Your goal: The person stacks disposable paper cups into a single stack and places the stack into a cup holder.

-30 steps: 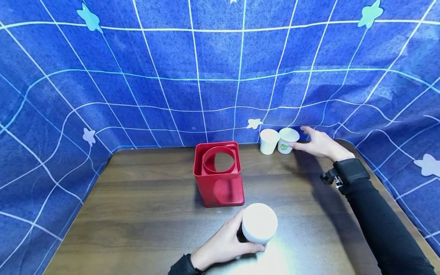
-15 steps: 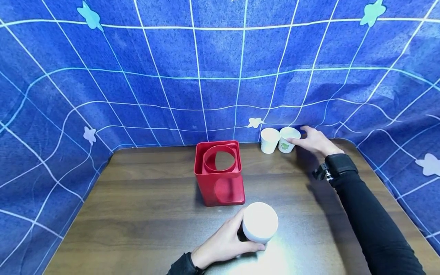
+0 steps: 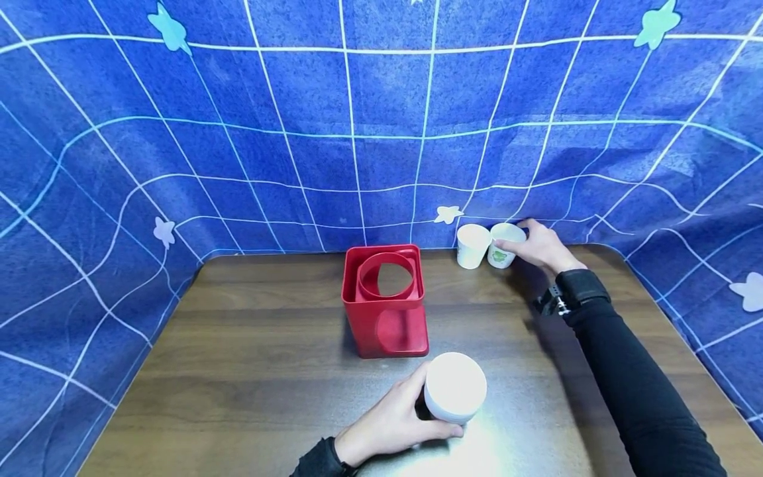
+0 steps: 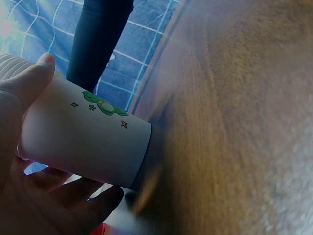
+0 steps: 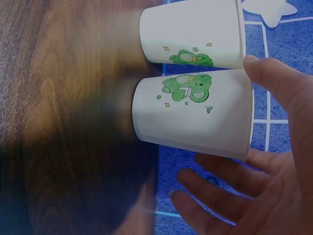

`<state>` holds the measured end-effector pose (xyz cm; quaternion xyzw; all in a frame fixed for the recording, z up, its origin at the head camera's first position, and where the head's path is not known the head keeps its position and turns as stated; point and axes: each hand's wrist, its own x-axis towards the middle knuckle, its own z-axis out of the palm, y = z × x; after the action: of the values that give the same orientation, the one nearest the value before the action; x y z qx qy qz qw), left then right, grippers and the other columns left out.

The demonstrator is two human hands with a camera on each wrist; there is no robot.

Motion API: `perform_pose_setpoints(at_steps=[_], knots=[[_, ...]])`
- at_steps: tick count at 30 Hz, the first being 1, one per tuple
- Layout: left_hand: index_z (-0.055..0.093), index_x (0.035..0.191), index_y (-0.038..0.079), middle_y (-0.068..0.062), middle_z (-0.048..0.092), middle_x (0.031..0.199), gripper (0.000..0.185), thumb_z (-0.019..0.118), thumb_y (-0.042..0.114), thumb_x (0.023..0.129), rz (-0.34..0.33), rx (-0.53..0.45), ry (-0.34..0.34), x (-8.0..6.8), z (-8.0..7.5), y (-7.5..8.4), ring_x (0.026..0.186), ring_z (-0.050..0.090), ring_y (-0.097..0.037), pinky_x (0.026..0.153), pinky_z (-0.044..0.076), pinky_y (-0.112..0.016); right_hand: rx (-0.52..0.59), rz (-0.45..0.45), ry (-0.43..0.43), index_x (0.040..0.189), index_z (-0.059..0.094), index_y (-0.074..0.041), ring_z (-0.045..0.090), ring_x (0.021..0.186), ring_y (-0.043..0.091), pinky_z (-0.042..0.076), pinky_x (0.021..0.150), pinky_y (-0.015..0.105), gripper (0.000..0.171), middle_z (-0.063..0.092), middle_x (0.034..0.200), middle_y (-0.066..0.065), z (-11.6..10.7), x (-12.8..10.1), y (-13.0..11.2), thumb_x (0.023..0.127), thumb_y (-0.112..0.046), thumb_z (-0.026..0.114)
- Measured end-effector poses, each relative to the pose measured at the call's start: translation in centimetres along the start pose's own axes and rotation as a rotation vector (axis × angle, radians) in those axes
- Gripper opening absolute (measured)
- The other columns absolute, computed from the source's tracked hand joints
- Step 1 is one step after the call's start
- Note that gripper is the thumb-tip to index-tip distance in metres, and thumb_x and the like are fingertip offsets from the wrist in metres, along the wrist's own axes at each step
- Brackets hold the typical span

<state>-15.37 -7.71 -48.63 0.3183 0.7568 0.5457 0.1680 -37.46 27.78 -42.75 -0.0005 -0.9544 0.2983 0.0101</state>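
Your left hand (image 3: 387, 424) wraps a near cup (image 3: 455, 387) at about 6 o'clock on the bench (image 3: 250, 371), fingers curled round its wall and thumb up the side, so it stands steady with its base on the wood. In the left wrist view that cup (image 4: 85, 139) bears a small green print and sits snug against your palm.

Your right hand (image 3: 539, 246) reaches to about 1 o'clock, where two cups stand side by side, touching, hard against the blue cloth (image 3: 381, 132). Thumb and fingers are spread either side of the right cup (image 3: 504, 244), the thumb tip at its rim; the right wrist view shows the fingers (image 5: 220, 200) not yet closed on it, so it rests on the bench. The left cup (image 3: 472, 245) stands untouched.

A red box (image 3: 386, 310) with a round opening sits mid-bench, at 12 o'clock from the near cup.
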Motion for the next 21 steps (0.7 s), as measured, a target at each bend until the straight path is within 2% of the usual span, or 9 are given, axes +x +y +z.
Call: perform_pose_setpoints(at_steps=[11,17,21], knots=[[0.038,0.151,0.037,0.012,0.06,0.138,0.08,0.084,0.042,0.086,-0.01,-0.005,0.007,-0.1,-0.2,0.0,0.121,0.061,-0.004,0.108,0.048,-0.029,-0.108,-0.106,0.023,0.14,0.049,0.01,0.061,0.117,0.05,0.049,0.094,0.057,0.086,0.061,0.13,0.036,-0.4,-2.0,-0.2,0.09,-0.056,0.07],[0.039,0.15,0.039,0.013,0.06,0.138,0.08,0.085,0.042,0.085,-0.025,-0.013,0.009,-0.1,0.1,0.0,0.121,0.062,-0.004,0.107,0.048,-0.03,-0.056,-0.155,0.059,0.141,0.045,0.012,0.063,0.113,0.049,0.05,0.091,0.058,0.084,0.06,0.127,0.037,-1.2,-5.0,-0.7,0.092,-0.051,0.071],[0.039,0.15,0.04,0.014,0.061,0.137,0.08,0.085,0.042,0.084,-0.035,-0.01,0.009,0.0,0.1,0.0,0.12,0.062,-0.003,0.107,0.048,-0.029,-0.02,-0.181,0.096,0.138,0.05,0.007,0.065,0.106,0.043,0.05,0.085,0.051,0.076,0.065,0.121,0.031,-1.4,-7.3,-1.1,0.092,-0.05,0.072]])
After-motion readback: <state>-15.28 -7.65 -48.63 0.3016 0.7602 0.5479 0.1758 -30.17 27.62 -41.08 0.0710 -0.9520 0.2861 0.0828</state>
